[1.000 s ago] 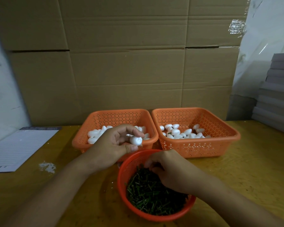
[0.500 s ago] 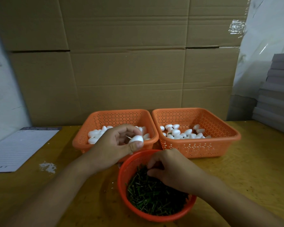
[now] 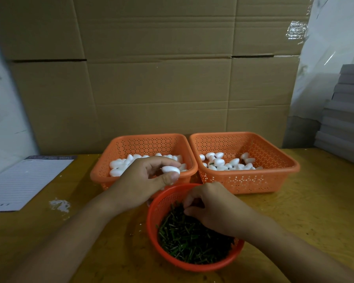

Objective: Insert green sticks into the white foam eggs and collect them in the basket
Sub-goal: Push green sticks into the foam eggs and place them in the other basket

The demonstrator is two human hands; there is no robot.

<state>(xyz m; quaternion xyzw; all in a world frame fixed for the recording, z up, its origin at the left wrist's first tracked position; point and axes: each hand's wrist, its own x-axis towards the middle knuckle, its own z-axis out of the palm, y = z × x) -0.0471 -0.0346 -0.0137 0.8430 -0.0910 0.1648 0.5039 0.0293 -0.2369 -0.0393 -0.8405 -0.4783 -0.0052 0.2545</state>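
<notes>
My left hand (image 3: 143, 180) holds a white foam egg (image 3: 170, 169) between thumb and fingers, in front of the left orange basket (image 3: 102, 174), which is full of plain white eggs. My right hand (image 3: 215, 207) reaches into the round red basket (image 3: 192, 266) of green sticks (image 3: 186, 240), fingertips pinched together at the pile; whether they hold a stick is hidden. The right orange basket (image 3: 274, 180) holds several eggs, some with a green stick showing.
Everything stands on a yellow wooden table (image 3: 315, 211). A lined paper sheet (image 3: 27, 180) lies at the left, with white crumbs (image 3: 59, 205) beside it. A cardboard wall (image 3: 172, 78) rises behind the baskets. Grey stacked boards (image 3: 345, 115) sit at the right.
My left hand has turned the egg in its fingers and lifted it slightly. My right hand has shifted within the stick basket, its fingertips drawing together on the pile.
</notes>
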